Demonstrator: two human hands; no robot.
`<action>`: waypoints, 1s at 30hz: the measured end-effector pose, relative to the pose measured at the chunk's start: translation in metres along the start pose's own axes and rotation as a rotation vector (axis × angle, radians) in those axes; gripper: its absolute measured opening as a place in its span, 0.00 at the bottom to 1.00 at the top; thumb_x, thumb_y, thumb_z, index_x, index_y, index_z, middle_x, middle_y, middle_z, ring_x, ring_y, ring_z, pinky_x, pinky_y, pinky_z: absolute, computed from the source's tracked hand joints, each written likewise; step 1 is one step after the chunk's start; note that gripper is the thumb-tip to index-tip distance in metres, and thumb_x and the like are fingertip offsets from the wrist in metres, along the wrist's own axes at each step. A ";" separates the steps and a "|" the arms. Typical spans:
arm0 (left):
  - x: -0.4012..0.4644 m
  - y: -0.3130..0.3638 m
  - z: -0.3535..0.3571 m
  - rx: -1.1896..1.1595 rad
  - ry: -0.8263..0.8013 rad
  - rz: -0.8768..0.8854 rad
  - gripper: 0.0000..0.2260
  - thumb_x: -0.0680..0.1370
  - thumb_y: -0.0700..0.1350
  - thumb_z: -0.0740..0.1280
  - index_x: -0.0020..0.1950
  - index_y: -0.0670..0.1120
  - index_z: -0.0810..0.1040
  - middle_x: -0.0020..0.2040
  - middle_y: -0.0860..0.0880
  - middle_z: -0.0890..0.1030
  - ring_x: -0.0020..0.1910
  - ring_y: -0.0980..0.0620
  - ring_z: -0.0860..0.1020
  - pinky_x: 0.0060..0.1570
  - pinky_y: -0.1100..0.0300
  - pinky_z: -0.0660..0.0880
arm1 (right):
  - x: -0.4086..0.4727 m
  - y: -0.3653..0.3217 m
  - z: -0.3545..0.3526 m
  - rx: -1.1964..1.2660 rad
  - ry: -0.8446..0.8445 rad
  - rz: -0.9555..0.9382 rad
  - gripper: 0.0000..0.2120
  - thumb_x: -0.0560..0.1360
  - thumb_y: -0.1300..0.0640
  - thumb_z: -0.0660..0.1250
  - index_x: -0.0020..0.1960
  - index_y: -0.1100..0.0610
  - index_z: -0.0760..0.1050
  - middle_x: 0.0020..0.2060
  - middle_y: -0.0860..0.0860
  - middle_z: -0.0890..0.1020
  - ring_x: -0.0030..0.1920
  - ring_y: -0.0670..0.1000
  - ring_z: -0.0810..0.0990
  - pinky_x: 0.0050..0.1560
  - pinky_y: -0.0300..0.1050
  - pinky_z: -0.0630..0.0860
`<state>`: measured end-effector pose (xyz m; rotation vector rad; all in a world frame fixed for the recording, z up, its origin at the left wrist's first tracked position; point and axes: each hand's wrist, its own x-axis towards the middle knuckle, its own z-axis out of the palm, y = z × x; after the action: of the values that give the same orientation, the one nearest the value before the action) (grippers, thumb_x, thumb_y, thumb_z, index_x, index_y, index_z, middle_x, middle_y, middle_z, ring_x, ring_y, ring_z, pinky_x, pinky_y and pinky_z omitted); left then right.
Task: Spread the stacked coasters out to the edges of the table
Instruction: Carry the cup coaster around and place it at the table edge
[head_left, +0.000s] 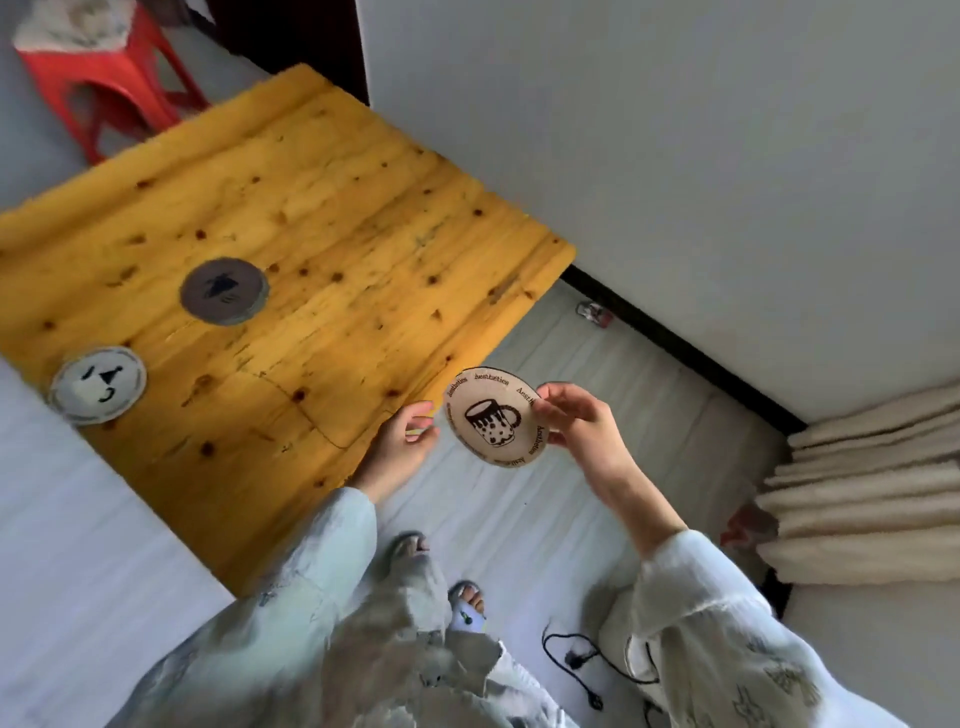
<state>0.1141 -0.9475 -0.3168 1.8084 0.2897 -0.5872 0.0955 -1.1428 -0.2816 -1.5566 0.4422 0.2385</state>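
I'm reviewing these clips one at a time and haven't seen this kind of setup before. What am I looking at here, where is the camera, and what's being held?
There is no machine here: a person works with bare hands. The single picture comes from a wide-angle camera worn on the person's head, looking down, so you see their sleeves, sandalled feet and the floor. The yellow wooden table carries two round coasters: a grey one near the middle, which may be a small stack, and a white one at the table's edge. The right hand pinches a beige coaster printed with a mug, held in the air past the table's corner. The left hand is open beside it, and whether it touches the coaster is unclear. A red stool stands behind the table.
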 end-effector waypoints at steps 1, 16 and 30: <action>0.006 -0.001 -0.004 -0.041 0.015 -0.028 0.17 0.77 0.37 0.60 0.66 0.40 0.67 0.63 0.38 0.73 0.61 0.45 0.72 0.58 0.52 0.70 | 0.013 -0.004 0.006 0.009 -0.037 0.016 0.10 0.75 0.64 0.63 0.38 0.53 0.73 0.34 0.49 0.75 0.34 0.43 0.76 0.30 0.30 0.75; 0.105 -0.021 -0.044 -0.480 0.152 -0.405 0.24 0.77 0.35 0.55 0.72 0.44 0.57 0.71 0.41 0.65 0.67 0.43 0.68 0.65 0.46 0.69 | 0.174 0.000 0.086 -0.085 -0.243 0.408 0.12 0.74 0.69 0.59 0.40 0.53 0.73 0.34 0.52 0.74 0.35 0.49 0.72 0.36 0.41 0.69; 0.134 -0.033 -0.038 -0.621 0.367 -0.495 0.18 0.76 0.35 0.53 0.64 0.46 0.69 0.63 0.41 0.73 0.57 0.45 0.75 0.54 0.51 0.72 | 0.230 0.014 0.106 -0.695 -0.305 0.232 0.09 0.74 0.67 0.59 0.51 0.65 0.75 0.38 0.58 0.79 0.42 0.59 0.77 0.44 0.55 0.80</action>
<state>0.2209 -0.9142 -0.4060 1.2216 1.0685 -0.4276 0.3092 -1.0670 -0.3946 -2.0966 0.3096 0.8683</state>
